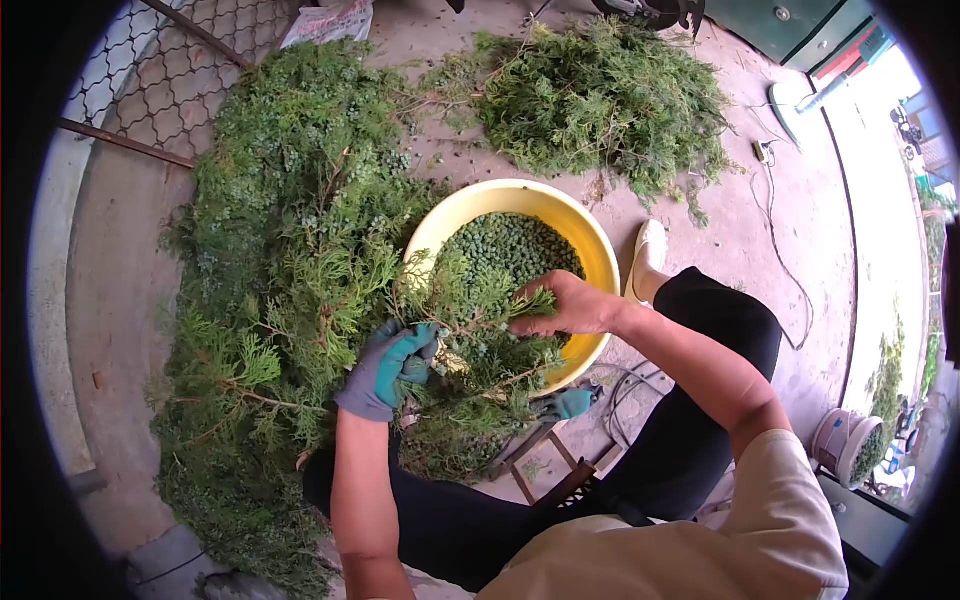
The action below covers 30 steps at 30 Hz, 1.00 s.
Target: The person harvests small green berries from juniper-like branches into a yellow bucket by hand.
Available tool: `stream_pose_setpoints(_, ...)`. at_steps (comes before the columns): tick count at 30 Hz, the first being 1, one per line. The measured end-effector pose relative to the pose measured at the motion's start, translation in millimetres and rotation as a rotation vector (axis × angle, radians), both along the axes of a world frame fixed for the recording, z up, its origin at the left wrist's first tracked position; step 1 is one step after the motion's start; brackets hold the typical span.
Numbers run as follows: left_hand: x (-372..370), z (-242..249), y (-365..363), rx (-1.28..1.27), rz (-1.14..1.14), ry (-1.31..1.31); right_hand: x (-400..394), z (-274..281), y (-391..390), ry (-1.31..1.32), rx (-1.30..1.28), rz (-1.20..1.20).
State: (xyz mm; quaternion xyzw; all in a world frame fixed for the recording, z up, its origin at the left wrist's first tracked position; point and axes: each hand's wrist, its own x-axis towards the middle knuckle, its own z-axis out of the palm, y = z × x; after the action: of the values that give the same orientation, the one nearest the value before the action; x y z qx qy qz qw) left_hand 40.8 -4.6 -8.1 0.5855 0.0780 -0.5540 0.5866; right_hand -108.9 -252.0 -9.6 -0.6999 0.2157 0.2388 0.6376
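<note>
A leafy conifer branch point(475, 320) with small blue-green cones lies across the near side of a yellow basin point(597, 240). My left hand point(385, 370), in a grey and teal glove, is closed around its stem at the basin's left edge. Bare, my right hand point(570, 303) pinches the sprigs at the branch's other end, above the basin; its fingertips are partly hidden by foliage. Many small round green cones point(515, 245) fill the basin's bottom.
A large heap of cut branches point(290, 200) covers the floor at left, touching the basin. Another pile point(610, 105) lies beyond it. A teal glove point(565, 404) rests near my knee. A cable point(785, 250) and a bucket point(845, 445) are at right; wire mesh point(160, 80) stands upper left.
</note>
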Motion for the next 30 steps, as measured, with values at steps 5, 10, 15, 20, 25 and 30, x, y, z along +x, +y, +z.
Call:
stream_pose_setpoints(5,4,-2,6,0.001,0.074,-0.030,1,-29,-22,-0.197,-0.447,0.225)
stream_pose_setpoints(10,0,10,0,-0.039,-0.009,-0.015,-5,-41,6,-0.215,0.287,-0.073)
stream_pose_setpoints(15,-1,3,-3,-0.013,-0.007,-0.036,1,-35,13,-0.256,0.179,0.000)
stream_pose_setpoints(20,-8,-4,-8,0.044,0.015,0.005,-4,-48,3,-0.393,-0.438,0.258)
stream_pose_setpoints(25,2,4,2,-0.017,0.055,0.010,-14,-71,4,-0.440,-0.494,0.311)
stream_pose_setpoints(30,0,6,-4,0.009,0.067,-0.027,0,-40,12,-0.169,0.548,-0.148)
